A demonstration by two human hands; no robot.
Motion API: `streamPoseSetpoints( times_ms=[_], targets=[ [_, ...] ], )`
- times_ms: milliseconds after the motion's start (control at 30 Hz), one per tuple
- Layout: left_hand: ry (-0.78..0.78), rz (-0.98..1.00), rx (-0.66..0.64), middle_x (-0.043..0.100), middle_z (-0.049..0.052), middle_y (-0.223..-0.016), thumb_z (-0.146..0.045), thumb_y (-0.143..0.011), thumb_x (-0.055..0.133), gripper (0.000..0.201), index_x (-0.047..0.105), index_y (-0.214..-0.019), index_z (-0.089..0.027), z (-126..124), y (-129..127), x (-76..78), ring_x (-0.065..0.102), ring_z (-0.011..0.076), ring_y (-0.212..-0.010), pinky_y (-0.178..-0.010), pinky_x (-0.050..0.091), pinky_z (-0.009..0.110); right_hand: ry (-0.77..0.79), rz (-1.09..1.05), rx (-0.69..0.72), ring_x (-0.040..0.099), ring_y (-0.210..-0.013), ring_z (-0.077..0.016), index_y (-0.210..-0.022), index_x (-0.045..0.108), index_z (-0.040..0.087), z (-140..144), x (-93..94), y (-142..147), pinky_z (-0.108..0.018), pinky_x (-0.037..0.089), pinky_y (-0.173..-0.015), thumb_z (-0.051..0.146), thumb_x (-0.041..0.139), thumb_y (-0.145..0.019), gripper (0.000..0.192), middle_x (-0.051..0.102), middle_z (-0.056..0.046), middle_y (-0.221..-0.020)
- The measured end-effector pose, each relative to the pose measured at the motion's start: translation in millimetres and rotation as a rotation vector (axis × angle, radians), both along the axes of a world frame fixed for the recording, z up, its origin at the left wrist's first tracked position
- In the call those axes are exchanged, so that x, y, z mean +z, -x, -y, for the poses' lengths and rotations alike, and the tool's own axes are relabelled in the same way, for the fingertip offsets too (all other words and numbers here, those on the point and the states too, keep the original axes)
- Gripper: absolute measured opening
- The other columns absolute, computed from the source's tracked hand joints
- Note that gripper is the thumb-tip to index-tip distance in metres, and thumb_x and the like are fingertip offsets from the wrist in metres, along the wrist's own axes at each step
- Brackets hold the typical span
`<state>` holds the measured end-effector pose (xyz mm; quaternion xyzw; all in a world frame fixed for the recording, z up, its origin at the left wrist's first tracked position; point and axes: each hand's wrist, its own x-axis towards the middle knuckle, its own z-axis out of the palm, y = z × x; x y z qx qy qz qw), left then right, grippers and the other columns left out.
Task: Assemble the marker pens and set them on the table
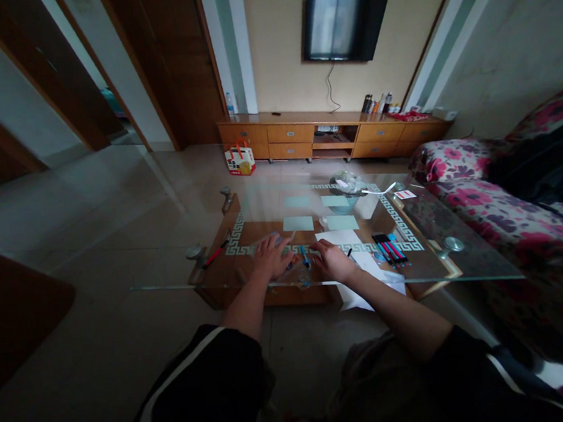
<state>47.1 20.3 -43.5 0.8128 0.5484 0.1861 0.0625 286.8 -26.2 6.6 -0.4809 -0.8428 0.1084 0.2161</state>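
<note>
both hands rest on the glass surface (468,265), apart. the left hand (272,255) lies flat, fingers spread. the right hand (334,262) seems closed on a pen (349,252), though i cannot tell surely. a blue pen (305,257) lies between them, long axis toward 12 o'clock. a row of pens (390,248) lies at 3 o'clock, nearer the right hand.

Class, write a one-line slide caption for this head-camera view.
Both hands, left hand and right hand, rest on a glass coffee table beside a row of pens.

walls: pale yellow plaster wall (275,50) with black flat television (343,23) | floor: glossy beige tiled floor (110,209) | furniture: long low wooden cabinet (304,135), pink floral fabric sofa (486,196) (right side) | light: dim
</note>
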Motion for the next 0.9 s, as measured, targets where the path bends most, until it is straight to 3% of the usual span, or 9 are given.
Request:
streamPoseSetpoints(
  times_ms=[167, 467, 900],
  targets=[
    [-0.009, 0.029, 0.029, 0.044, 0.005, -0.149, -0.047, -0.094, 0.047, 0.047, 0.05, -0.139, -0.034, -1.2, -0.9, 0.9, 0.036, 0.0269, -0.138, -0.114, 0.026, 0.045, -0.028, -0.024, 0.035, 0.061, -0.09, -0.0188, -0.115, 0.058, 0.015, 3.3, 10.2, 1.1, -0.029, 0.048, -0.085, 0.012, 0.053, -0.09, 0.026, 0.059, -0.01, -0.107],
    [-0.002, -0.045, 0.01, 0.042, 0.007, -0.15, -0.049, -0.095, 0.042, 0.049, 0.048, -0.14, -0.03, -3.7, -2.9, 2.7, 0.035, 0.0279, -0.138, -0.114, 0.024, 0.047, -0.027, -0.065, 0.147, 0.06, -0.095, -0.0189, -0.111, 0.061, 0.017, 3.1, 24.3, 9.5, -0.029, 0.047, -0.088, 0.009, 0.055, -0.089, 0.024, 0.06, -0.009, -0.104],
    [-0.009, -0.012, 0.022, 0.045, 0.006, -0.147, -0.048, -0.092, 0.049, 0.047, 0.052, -0.137, -0.032, -4.3, -1.8, 4.6, 0.038, 0.0278, -0.135, -0.111, 0.028, 0.046, -0.063, -0.126, 0.117, 0.06, -0.099, -0.0194, -0.113, 0.062, 0.017, -7.1, 30.1, 6.1, -0.03, 0.047, -0.091, 0.001, 0.046, -0.087, 0.033, 0.061, -0.01, -0.108]
  ],
)
